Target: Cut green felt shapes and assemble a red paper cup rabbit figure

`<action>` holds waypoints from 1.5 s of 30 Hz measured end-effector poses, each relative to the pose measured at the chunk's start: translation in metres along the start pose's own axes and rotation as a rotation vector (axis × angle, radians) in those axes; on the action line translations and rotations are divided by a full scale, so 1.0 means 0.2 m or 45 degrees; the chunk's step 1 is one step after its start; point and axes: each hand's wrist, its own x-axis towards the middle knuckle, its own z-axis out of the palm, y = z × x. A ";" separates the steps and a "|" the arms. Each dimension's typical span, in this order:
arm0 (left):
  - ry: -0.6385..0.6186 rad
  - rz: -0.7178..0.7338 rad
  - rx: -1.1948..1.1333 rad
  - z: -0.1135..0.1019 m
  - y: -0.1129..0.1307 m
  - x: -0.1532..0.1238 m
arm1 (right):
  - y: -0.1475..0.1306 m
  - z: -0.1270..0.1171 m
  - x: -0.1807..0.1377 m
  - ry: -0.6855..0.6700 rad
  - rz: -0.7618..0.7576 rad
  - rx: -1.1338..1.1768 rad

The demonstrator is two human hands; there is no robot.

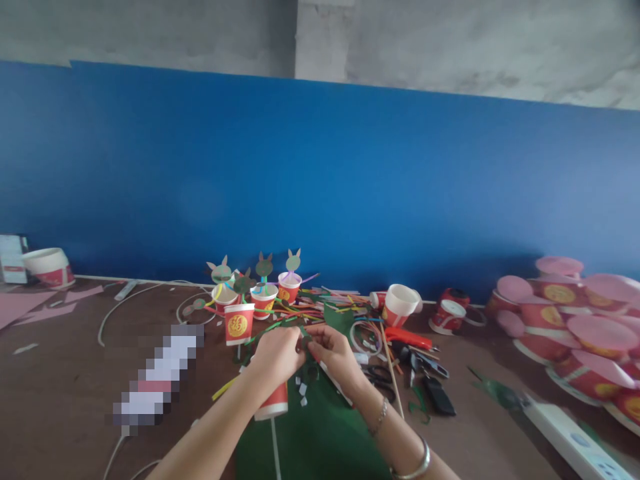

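Observation:
Above the middle of a dark green mat [320,440], my left hand [281,355] and my right hand [331,348] meet with fingers closed. Between the fingertips of both is a small dark green paper piece [306,343]; its shape is partly hidden. A red-and-white paper cup [275,404] lies under my left wrist, mostly covered by it. Small white paper bits [302,389] are scattered on the mat below my hands. Just beyond stands a red paper cup [239,324] with a yellow emblem. Behind it, paper cups [264,301] hold animal-head cutouts on coloured stems.
Coloured pipe cleaners [320,307] lie behind my hands. To the right are an orange-red tool [409,337], scissors [381,381], a black object [440,395] and a white power strip [575,437]. Cups with pink discs [560,313] crowd the far right. A blue panel [320,180] stands behind.

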 end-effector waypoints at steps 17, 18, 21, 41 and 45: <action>-0.004 0.015 -0.026 0.04 0.00 0.00 | 0.04 -0.03 0.01 0.015 0.014 -0.271; 0.002 0.019 -0.024 0.04 0.00 0.01 | 0.03 -0.03 0.01 0.011 0.014 -0.279; 0.019 0.041 -0.014 0.05 0.00 0.01 | 0.02 -0.03 0.01 0.006 -0.006 -0.319; 0.091 0.074 -0.021 0.04 0.01 0.00 | -0.04 -0.03 0.00 -0.011 0.090 -0.182; 0.085 0.091 -0.020 0.04 0.02 -0.01 | -0.03 -0.03 0.01 -0.007 0.108 -0.236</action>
